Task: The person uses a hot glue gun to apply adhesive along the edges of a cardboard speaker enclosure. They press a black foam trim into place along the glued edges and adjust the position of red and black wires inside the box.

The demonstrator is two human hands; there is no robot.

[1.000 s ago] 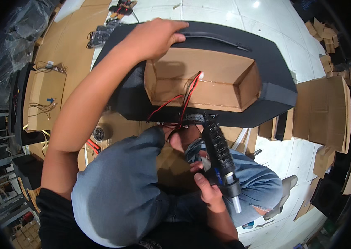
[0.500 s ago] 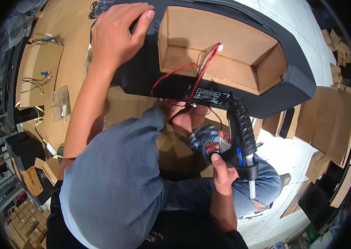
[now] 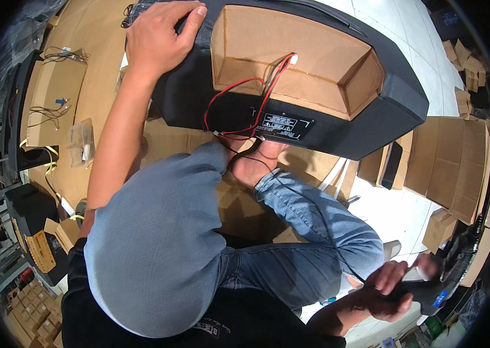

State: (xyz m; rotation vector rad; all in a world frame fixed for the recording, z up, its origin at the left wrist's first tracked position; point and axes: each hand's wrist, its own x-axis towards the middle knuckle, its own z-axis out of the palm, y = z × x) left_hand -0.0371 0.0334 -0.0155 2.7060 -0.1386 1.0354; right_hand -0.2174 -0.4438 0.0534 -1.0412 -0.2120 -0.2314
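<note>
A black speaker cabinet [image 3: 338,136] lies tilted in front of me, with a bare brown wooden recess [image 3: 251,43] facing up. Red and black wires [image 3: 265,104] come out of a hole in the recess and hang over its near edge, ending in small white plugs. My left hand [image 3: 161,37] rests on the cabinet's far left corner, thumb apart from the fingers. Away at the lower right, my right hand [image 3: 387,290] grips a black hot glue gun [image 3: 430,287] by its handle. The gun's cord runs back across my leg, and its nozzle points up and right.
Flattened cardboard [image 3: 100,75] covers the floor to the left, with cable bundles [image 3: 51,113] and a clear plastic bag [image 3: 81,142] on it. Cardboard boxes [image 3: 445,165] stand at the right on white tiles. My bent legs [image 3: 158,232] are close below the cabinet.
My right hand has swung the glue gun from beside the cabinet's near edge to the far lower right. The cabinet has shifted slightly left in view, my left hand still on it.
</note>
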